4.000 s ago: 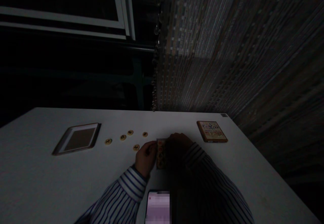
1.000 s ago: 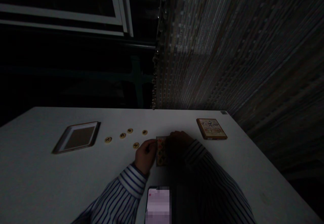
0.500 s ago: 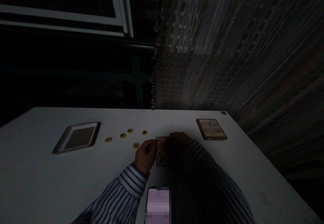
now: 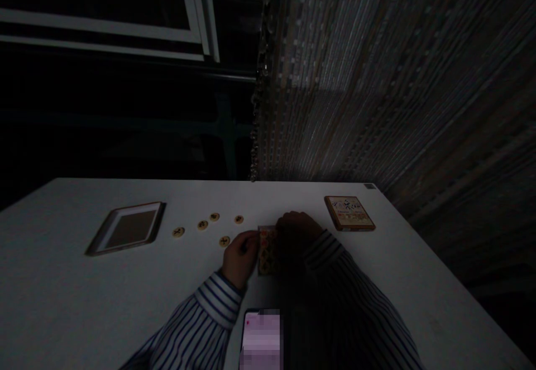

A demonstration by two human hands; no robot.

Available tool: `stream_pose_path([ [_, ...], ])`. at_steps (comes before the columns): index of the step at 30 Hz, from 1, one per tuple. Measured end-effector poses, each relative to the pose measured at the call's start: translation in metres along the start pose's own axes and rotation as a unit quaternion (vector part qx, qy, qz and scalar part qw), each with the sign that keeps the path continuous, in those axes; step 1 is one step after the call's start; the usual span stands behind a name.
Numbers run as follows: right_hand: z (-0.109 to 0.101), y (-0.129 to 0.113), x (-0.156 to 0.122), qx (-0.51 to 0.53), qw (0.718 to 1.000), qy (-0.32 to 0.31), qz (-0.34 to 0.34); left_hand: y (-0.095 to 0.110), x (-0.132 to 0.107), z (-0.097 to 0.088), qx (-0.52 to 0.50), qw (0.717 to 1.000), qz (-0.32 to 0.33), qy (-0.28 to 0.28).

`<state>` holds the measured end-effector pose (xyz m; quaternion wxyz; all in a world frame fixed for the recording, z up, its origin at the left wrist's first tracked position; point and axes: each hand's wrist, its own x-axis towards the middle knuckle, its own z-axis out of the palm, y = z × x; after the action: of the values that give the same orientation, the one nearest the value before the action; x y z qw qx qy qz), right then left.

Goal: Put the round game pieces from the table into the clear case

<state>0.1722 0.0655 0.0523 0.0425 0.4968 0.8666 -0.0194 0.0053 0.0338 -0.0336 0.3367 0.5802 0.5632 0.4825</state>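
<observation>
A small case (image 4: 266, 227) stands in front of me, filled with rows of round Chinese chess pieces (image 4: 265, 257), some with red marks and some with dark ones. My left hand (image 4: 239, 257) is closed at the left edge of this case, thumb and fingers pinching it. Curled over the case's right side is my right hand (image 4: 300, 229); deep shadow hides its fingertips and whatever they hold. Several loose Chinese chess pieces (image 4: 202, 225) lie scattered to the left of my left hand, the nearest piece (image 4: 224, 241) just beside it.
An open shallow box part (image 4: 157, 230) lies at the left of the white table (image 4: 125, 303). At the right rests a printed box lid (image 4: 350, 214). A lit phone (image 4: 262, 336) is near my body. Behind the table hangs a string curtain (image 4: 318, 107).
My right hand has shifted slightly up, its knuckles a little higher over the case. My left hand, the case and the loose pieces stay where they were.
</observation>
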Motion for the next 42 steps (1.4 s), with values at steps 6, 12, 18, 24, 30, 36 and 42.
stream_pose_path([
  [6,-0.001,0.001,0.000,0.005,1.000,0.003,0.003,0.002,-0.002,-0.001,-0.004,1.000,-0.001,-0.001],
  [12,-0.005,-0.002,0.000,-0.012,1.000,-0.002,0.006,0.000,-0.003,0.000,0.011,1.000,0.011,-0.001],
  [18,-0.004,-0.004,-0.001,-0.018,0.999,0.037,0.003,-0.002,-0.003,0.000,0.026,0.999,0.025,-0.001],
  [24,-0.003,-0.006,0.000,-0.026,0.998,0.064,0.012,0.000,-0.003,-0.001,0.022,0.999,0.042,0.005],
  [30,-0.009,-0.005,-0.001,-0.023,0.997,0.064,0.024,0.013,0.004,-0.010,0.037,0.998,0.043,0.022],
  [36,-0.012,-0.006,-0.003,-0.012,0.996,0.086,0.034,0.027,0.035,-0.024,0.096,0.993,0.054,0.030],
  [42,-0.010,-0.006,-0.004,-0.004,0.993,0.116,0.033,0.015,0.060,-0.033,0.237,0.967,0.093,0.022],
])
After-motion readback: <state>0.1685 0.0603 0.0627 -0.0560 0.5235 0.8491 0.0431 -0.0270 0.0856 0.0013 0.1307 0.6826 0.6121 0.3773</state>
